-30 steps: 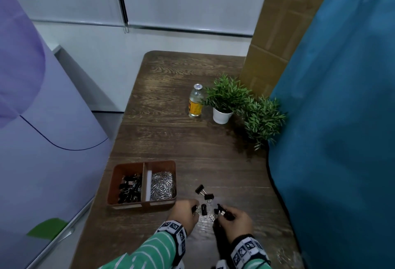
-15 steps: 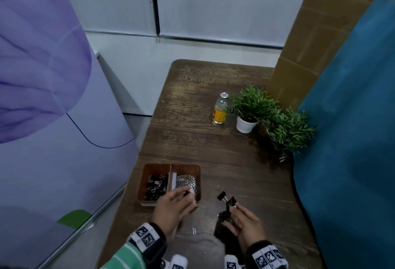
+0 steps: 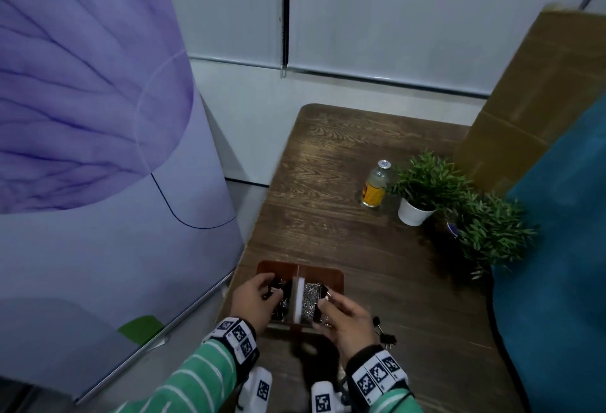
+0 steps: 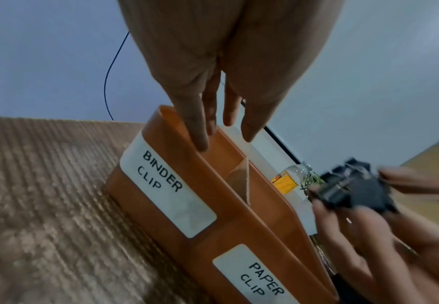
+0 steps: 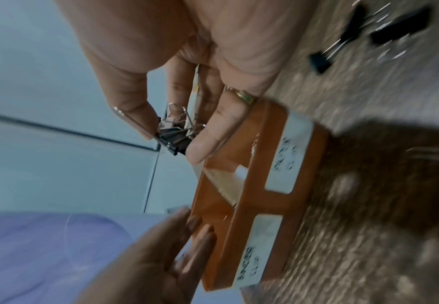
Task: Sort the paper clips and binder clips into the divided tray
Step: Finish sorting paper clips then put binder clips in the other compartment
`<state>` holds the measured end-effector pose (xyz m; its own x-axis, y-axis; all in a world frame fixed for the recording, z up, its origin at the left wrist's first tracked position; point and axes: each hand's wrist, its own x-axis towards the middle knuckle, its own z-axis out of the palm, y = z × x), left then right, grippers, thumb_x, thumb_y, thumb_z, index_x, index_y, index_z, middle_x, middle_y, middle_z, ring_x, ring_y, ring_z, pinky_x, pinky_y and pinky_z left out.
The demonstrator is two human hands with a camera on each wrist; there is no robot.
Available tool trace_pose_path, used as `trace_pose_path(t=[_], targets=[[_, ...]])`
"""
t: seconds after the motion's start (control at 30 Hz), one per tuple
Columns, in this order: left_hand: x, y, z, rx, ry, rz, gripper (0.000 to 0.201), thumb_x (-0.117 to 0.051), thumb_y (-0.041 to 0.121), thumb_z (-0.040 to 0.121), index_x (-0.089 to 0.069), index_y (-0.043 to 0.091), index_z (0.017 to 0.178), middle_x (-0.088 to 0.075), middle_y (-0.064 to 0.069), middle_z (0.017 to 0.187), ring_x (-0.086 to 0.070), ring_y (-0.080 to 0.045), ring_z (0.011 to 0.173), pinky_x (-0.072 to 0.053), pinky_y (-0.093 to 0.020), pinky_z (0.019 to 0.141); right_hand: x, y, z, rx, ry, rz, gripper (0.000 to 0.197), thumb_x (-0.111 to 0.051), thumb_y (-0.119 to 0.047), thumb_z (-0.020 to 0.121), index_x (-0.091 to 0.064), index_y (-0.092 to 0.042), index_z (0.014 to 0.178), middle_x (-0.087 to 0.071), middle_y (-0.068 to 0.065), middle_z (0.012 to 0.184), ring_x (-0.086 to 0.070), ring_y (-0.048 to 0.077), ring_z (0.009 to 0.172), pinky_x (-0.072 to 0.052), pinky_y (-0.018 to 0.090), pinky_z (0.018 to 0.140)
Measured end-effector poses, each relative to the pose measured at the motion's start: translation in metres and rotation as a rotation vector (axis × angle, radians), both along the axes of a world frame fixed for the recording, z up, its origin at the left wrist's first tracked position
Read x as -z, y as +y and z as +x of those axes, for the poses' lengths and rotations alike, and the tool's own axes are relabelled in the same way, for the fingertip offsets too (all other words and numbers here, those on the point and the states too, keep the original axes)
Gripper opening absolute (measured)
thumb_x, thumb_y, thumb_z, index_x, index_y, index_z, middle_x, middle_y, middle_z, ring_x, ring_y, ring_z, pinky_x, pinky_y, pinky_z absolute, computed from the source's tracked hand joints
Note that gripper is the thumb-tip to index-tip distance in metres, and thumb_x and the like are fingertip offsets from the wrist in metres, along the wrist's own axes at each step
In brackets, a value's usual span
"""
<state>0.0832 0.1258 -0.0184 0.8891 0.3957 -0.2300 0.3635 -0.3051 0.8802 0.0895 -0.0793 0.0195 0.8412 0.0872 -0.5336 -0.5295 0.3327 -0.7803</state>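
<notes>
The right hand [image 5: 187, 67] pinches a small bunch of black binder clips [image 5: 173, 139] between thumb and fingertips, just above the paper-clip side of the orange divided tray [image 3: 333, 276] on the counter [image 3: 360, 248]. The left hand [image 3: 254, 299] hangs with fingers straight and empty over the compartment labelled for binder clips. Judging by their look, the clips are light, stiff and springy, best taken by the black bodies, since the wire handles swing. Their handles point back toward the palm, long axes roughly along the fingers. More loose clips [image 5: 369, 35] lie on the counter just right of the tray.
</notes>
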Motion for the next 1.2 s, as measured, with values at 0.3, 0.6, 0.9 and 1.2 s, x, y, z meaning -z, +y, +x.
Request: trace_pose_path(t=[0.3,0.6,0.9,1.2], targets=[[0.001,0.033,-0.020,0.357,-0.029,0.534,0.052,-0.057,0.021,0.080,-0.056,0.019,0.132,-0.060,0.000,0.130,-0.057,-0.018,0.117,-0.043,-0.030,0.104,-0.005,0.079,0.025,-0.300,-0.333,-0.614,0.028,-0.083,-0.017,0.079,-0.079,-0.027,0.105,-0.078,-0.004,0.092,-0.072,0.008,0.078,-0.061,0.030,0.078],[0.002,0.032,-0.023,0.362,0.019,0.548,0.072,-0.051,0.025,0.078,-0.036,0.028,0.148,-0.061,0.004,0.132,-0.060,-0.016,0.115,-0.048,-0.031,0.098,0.006,0.104,0.032,-0.607,-0.558,-1.128,0.034,-0.063,-0.028,0.088,-0.072,-0.022,0.120,-0.073,0.003,0.117,-0.065,0.022,0.112,-0.050,0.031,0.099],[0.001,0.032,-0.024,0.398,0.012,0.544,0.063,-0.059,0.032,0.077,-0.047,0.026,0.139,-0.058,0.006,0.133,-0.056,-0.011,0.117,-0.045,-0.029,0.102,0.007,0.046,0.000,-0.314,-0.815,-0.871,0.016,-0.067,-0.019,0.081,-0.075,-0.026,0.094,-0.070,-0.016,0.092,-0.064,0.000,0.083,-0.048,0.011,0.076],[-0.060,-0.074,-0.030,0.656,-0.284,0.652,0.042,-0.053,0.032,0.086,-0.052,0.025,0.128,-0.046,0.009,0.124,-0.040,-0.009,0.113,-0.045,-0.027,0.097,0.080,-0.135,-0.046,-0.160,-0.486,-1.230,0.049,-0.062,-0.056,0.062,-0.056,-0.044,0.109,-0.063,-0.007,0.097,-0.069,0.018,0.080,-0.057,0.032,0.067]])
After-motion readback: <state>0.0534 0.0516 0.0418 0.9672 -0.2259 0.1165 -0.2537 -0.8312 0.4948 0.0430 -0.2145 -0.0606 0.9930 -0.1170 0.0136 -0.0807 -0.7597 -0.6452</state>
